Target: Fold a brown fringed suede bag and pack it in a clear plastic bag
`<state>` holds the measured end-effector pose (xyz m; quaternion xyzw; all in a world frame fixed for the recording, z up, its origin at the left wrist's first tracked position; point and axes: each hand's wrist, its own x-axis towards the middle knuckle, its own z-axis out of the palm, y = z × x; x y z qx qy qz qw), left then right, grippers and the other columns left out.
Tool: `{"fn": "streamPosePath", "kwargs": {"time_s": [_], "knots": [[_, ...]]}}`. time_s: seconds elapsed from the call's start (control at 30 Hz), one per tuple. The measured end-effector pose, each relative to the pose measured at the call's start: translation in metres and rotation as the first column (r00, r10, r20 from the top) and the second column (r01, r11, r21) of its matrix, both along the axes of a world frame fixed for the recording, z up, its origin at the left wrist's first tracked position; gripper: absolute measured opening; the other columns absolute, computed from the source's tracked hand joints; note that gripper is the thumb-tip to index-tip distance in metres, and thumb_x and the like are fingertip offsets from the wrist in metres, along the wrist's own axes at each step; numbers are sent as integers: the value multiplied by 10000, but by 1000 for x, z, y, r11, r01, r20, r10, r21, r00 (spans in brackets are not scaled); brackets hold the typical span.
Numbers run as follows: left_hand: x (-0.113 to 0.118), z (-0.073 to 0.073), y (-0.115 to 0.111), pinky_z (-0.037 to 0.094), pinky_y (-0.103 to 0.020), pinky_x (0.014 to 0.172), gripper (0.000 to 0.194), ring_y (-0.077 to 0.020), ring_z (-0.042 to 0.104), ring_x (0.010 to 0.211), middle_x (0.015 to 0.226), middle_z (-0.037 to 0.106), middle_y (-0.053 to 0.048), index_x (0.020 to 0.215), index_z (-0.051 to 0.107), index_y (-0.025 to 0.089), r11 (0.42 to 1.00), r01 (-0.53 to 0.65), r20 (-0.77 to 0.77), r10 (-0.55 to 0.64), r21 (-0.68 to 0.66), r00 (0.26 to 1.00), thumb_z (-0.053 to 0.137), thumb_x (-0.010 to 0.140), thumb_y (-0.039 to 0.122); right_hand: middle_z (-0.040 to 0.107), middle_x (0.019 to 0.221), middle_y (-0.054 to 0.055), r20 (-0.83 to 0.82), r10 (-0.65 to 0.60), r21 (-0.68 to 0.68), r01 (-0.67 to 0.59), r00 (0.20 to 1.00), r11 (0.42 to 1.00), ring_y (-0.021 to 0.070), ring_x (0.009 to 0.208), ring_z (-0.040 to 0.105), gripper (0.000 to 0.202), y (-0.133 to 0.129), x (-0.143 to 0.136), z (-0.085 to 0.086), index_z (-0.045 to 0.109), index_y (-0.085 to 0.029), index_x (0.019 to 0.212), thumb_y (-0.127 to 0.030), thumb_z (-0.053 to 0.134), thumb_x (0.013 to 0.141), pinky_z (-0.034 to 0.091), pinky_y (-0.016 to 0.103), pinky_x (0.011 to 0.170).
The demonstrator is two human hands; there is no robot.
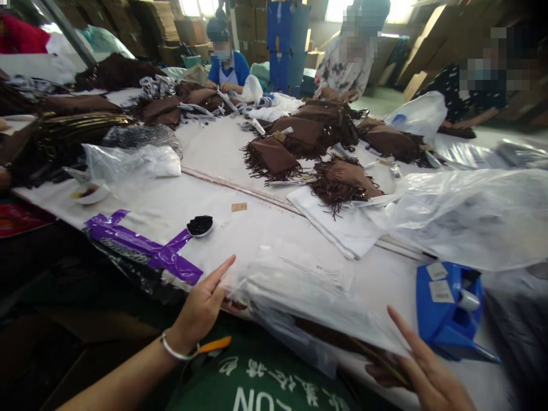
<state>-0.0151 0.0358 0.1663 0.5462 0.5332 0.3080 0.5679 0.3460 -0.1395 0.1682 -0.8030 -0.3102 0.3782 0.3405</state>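
Note:
A clear plastic bag [295,291] lies across the table's front edge, its near part sagging below it. Something brown [342,341] shows along the bag's lower side. My left hand [201,311], with a bangle on the wrist, is closed at the bag's left end, its index finger stretched out along the table. At the right end my right hand [428,365] grips the bag's edge by the brown strip, its index finger also straight. What lies under the curled fingers is partly hidden. A blue tape dispenser [445,302] stands just beyond my right hand.
Purple tape [148,245] covers the table edge at left, near a small dish [200,227] of black pieces. Brown fringed scarves [274,157] are piled beyond a folded white cloth [334,222]. Loose plastic bags [475,217] lie at right. Several people work across the table.

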Motion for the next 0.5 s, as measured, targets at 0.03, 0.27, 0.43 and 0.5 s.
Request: {"fn": "streamPosePath", "kwargs": {"time_s": [0.03,0.27,0.43,0.5], "knots": [[6,17,12,573,-308,556,608,-205,665,546,674,702,-37,1405,368,148,1000,5,55,-6,22,998,457,818,280,725,889,88,-59,2,-1,-2,998,1000,305,785,690,805,9,8,16,398,-234,1387,-548,612,677,570,429,716],[41,87,94,343,-173,265,440,-135,496,283,450,590,-23,1168,610,84,980,169,103,-181,108,978,459,788,246,623,514,61,-242,71,-31,-81,968,996,237,337,539,820,88,61,75,532,-158,1277,-561,696,582,428,336,333],[60,141,125,347,-169,269,393,-134,493,276,444,591,-32,1100,639,47,936,230,49,-251,268,967,458,784,195,631,536,124,-174,-3,80,17,985,997,245,301,512,804,128,104,104,619,-125,1170,-453,780,453,351,333,285],[53,157,118,383,-185,287,401,-132,500,287,460,598,-22,1128,633,66,904,231,21,-255,361,967,466,790,202,636,555,141,-152,-48,118,67,987,991,249,312,522,817,120,111,111,633,-135,1161,-448,796,424,365,345,291]]}}
